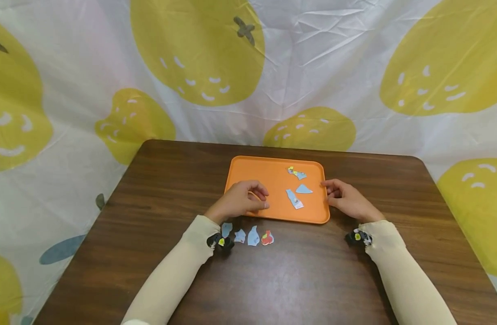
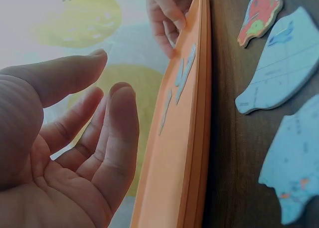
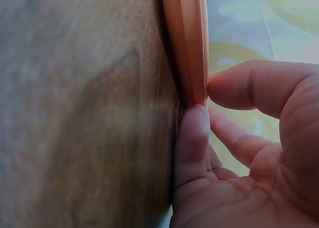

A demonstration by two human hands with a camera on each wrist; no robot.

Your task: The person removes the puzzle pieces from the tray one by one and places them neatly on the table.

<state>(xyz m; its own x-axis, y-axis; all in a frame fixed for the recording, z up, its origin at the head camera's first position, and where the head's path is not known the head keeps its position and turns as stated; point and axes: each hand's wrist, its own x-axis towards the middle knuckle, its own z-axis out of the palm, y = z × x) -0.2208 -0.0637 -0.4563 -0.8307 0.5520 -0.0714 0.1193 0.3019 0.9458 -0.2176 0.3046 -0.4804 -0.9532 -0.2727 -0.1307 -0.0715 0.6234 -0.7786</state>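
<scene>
An orange tray (image 1: 268, 180) lies on the table, its right rim pinched between the thumb and fingers of my right hand (image 1: 347, 198). In the right wrist view the thumb (image 3: 193, 138) presses the rim's outer side. Over the tray's front left part hovers my left hand (image 1: 244, 197), fingers loosely bent and nothing between them. Three flat puzzle pieces lie toward the tray's right: a yellow-and-blue one (image 1: 299, 174), a light blue triangle (image 1: 304, 189) and a long pale one (image 1: 294, 198). Beside my left wrist, a row of map-printed pieces (image 1: 253, 236) includes a red one (image 1: 267, 238).
The dark brown wooden table (image 1: 313, 280) reaches back to a white curtain (image 1: 281, 81) with large yellow fruit prints. My left forearm passes close by the leftmost loose piece (image 1: 226, 229) in front of the tray.
</scene>
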